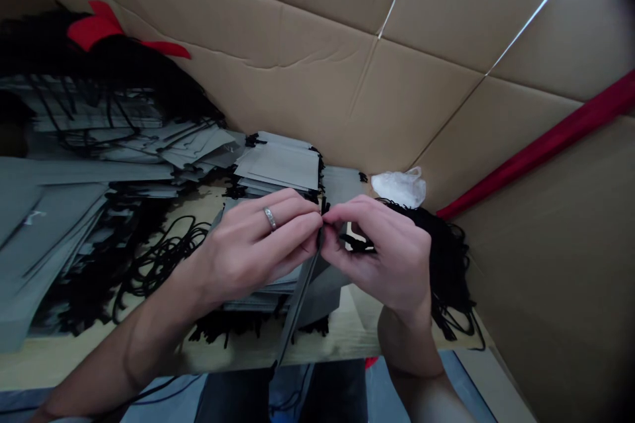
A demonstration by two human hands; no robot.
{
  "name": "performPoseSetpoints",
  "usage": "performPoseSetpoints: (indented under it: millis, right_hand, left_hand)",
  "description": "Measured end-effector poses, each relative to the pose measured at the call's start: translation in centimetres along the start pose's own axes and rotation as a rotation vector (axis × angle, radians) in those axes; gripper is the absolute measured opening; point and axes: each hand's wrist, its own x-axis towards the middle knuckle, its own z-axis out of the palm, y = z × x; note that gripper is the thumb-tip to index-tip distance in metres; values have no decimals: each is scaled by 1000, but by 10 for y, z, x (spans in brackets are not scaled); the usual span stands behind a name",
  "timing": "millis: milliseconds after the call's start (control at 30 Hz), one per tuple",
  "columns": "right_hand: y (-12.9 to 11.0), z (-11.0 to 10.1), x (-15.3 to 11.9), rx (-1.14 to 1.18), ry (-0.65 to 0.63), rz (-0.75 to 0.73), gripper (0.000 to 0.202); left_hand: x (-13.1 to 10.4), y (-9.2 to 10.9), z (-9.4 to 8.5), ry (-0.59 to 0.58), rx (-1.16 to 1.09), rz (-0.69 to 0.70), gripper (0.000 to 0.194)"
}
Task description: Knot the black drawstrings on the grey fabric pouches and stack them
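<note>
My left hand [268, 237], with a ring on one finger, is closed on the upper edge of a flat grey paper bag [297, 307], which stands edge-on over the table. Thumb and fingertips of my right hand [381, 251] pinch a black cord [360, 243] against the same edge. Both hands' fingertips meet there, and they hide exactly where the cord enters the bag. Beneath my hands lies a stack of flat grey bags [258, 302] with black cord ends along its near side.
Another stack of grey bags [280, 161] sits behind. Large piles of grey bags [64, 211] fill the left, beside loose black cords [161, 254]. On the right are a bundle of black cords [449, 264] and a clear plastic bag [399, 188]. Cardboard walls [297, 46] enclose the table.
</note>
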Motion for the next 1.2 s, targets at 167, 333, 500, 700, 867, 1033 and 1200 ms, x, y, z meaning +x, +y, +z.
performPoseSetpoints:
  millis: [167,333,500,700,867,1033,1200]
  right_hand:
    - [-3,0,-2,87,20,103,16]
    - [-5,1,0,258,25,284,21]
    - [-8,2,7,442,17,371,19]
    - [-3,2,8,493,-7,381,17]
    - [-1,-2,3,161,-55,182,15]
    - [-3,-4,-1,36,-91,91,13]
    - [-4,0,1,185,-26,200,19]
  left_hand:
    - [6,2,-1,33,-70,-85,19]
    - [9,3,4,98,-221,-217,22]
    - [8,3,7,140,-371,-310,26]
    - [10,1,5,166,-425,-288,27]
    - [7,-2,-2,17,-66,-112,21]
    - [6,-3,-1,-52,-23,50,15]
    - [5,-3,1,71,-125,-77,19]
